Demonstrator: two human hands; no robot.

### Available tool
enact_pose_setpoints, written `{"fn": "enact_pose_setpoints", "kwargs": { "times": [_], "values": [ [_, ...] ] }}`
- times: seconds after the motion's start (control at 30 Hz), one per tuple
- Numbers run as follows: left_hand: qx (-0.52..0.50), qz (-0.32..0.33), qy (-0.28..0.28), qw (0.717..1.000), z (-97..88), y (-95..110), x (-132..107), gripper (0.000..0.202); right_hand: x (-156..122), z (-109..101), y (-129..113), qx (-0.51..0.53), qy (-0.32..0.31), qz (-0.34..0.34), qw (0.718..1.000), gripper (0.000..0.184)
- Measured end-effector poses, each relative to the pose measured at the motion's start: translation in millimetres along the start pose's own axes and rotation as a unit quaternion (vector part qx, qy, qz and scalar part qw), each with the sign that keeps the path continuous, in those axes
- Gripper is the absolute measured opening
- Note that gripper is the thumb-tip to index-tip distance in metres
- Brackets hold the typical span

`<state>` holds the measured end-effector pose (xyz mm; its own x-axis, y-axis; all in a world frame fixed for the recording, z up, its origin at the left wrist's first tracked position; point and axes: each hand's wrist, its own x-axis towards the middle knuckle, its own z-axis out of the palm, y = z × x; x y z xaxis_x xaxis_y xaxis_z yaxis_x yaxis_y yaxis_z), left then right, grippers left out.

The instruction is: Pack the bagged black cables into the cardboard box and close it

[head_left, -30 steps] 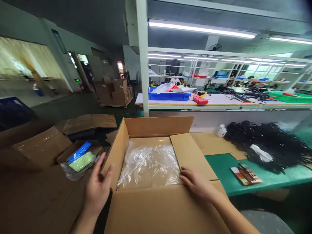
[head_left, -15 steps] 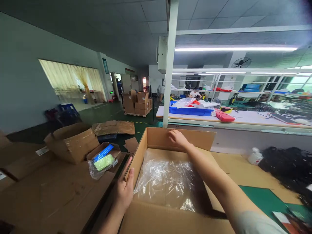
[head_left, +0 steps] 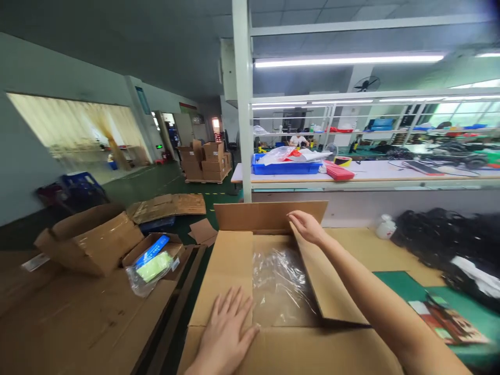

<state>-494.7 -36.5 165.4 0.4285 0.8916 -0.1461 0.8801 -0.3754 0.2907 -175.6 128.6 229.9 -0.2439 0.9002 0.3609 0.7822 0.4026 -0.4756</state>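
Note:
A large brown cardboard box (head_left: pixel 269 216) stands in front of me with clear plastic film (head_left: pixel 279 284) showing inside. My left hand (head_left: pixel 225 333) lies flat with fingers spread on the box's left flap (head_left: pixel 226 271), which is folded down over the opening. My right hand (head_left: pixel 308 227) reaches across to the far end and rests its fingers on the top edge of the right flap (head_left: pixel 328 284), which is tilted inward. The far flap stands upright behind it.
Flattened and open cartons (head_left: pixel 89 245) lie to the left, one holding a bagged blue and green item (head_left: pixel 152 263). Black cables (head_left: pixel 441 237) and a white bottle (head_left: pixel 386 226) sit right on a green mat (head_left: pixel 398 281). A white post (head_left: pixel 242 99) and a bench with a blue bin (head_left: pixel 285 166) stand behind.
My left hand moved from gripping the box's left edge to pressing the left flap down flat. My right hand shifted from the far flap onto the right flap, which has swung inward.

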Motion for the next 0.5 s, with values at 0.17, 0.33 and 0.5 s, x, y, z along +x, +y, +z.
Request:
{"fn": "enact_pose_setpoints", "kwargs": {
  "times": [0.17, 0.33, 0.5],
  "values": [
    [0.032, -0.001, 0.009, 0.999, 3.9, -1.8, 8.5, 0.071, -88.3, 20.3, 21.4, 0.028, -0.047, 0.084, 0.995, 0.054],
    [0.098, -0.015, -0.011, 0.995, 7.6, -9.7, 13.4, 0.072, -144.5, 7.5, 28.3, 0.132, 0.002, 0.158, 0.979, 0.054],
    [0.073, 0.007, 0.07, 0.995, 32.9, -10.5, 43.8, 0.064, -254.3, -28.4, 12.8, 0.225, 0.17, 0.385, 0.879, 0.048]
  ]
}}
